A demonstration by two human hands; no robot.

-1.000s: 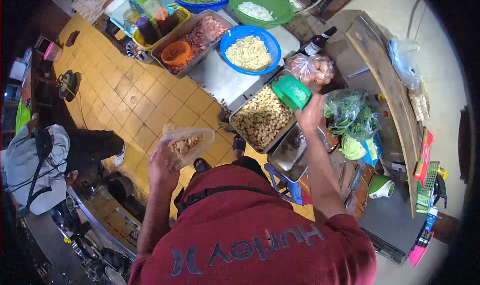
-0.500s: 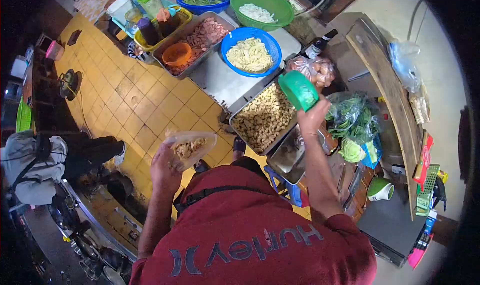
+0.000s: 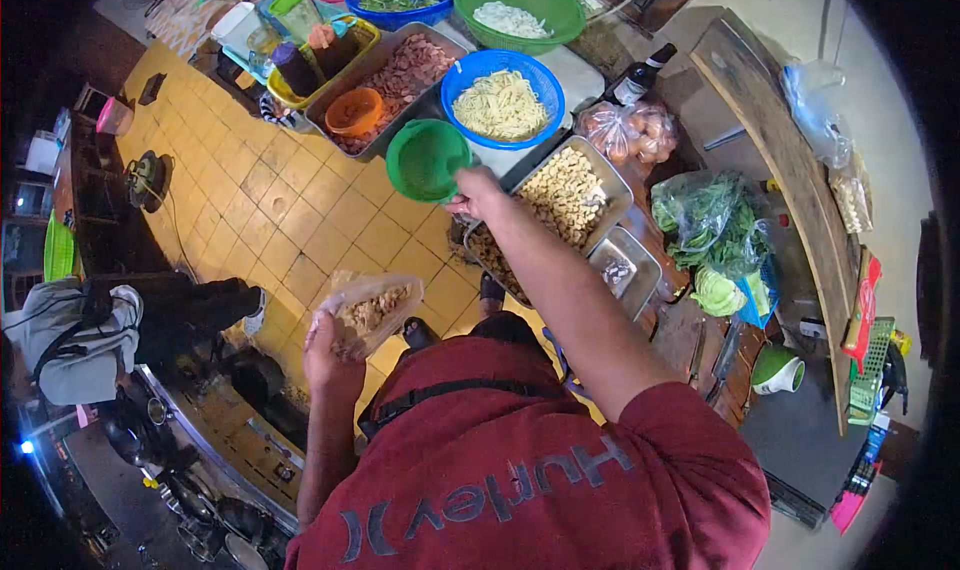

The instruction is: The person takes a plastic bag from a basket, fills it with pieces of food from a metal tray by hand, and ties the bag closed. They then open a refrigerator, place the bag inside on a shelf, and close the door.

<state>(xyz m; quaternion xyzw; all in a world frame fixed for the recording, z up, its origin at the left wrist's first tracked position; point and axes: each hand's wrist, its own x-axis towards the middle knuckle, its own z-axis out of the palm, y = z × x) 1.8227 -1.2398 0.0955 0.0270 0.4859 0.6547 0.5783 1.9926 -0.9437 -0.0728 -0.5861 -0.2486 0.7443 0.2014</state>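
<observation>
My right hand [image 3: 478, 192] is closed on the rim of a green plastic bowl [image 3: 428, 160]. Its hollow side faces up toward me, and I see no food inside. The bowl is held left of a metal tray [image 3: 622, 185] of pale, diced chunks [image 3: 565, 198], partly hidden by my forearm. In my left hand [image 3: 325, 348] is a clear plastic bag [image 3: 372, 312] partly filled with light brown pieces, held over the tiled floor. Just beyond the green bowl stands a blue colander [image 3: 550, 80] of noodles [image 3: 508, 105].
A tray of sliced pink meat [image 3: 420, 65] with an orange bowl [image 3: 355, 112] stands at the far left. A green colander [image 3: 560, 10], a dark bottle [image 3: 635, 80], bagged round items [image 3: 630, 132] and leafy greens [image 3: 705, 220] surround the work area. A smaller metal tray [image 3: 640, 270] sits nearer me.
My right hand has swung the green bowl leftward, from the right side of the diced-chunk tray to its left, turning its hollow side toward me. My left hand with the bag moved slightly.
</observation>
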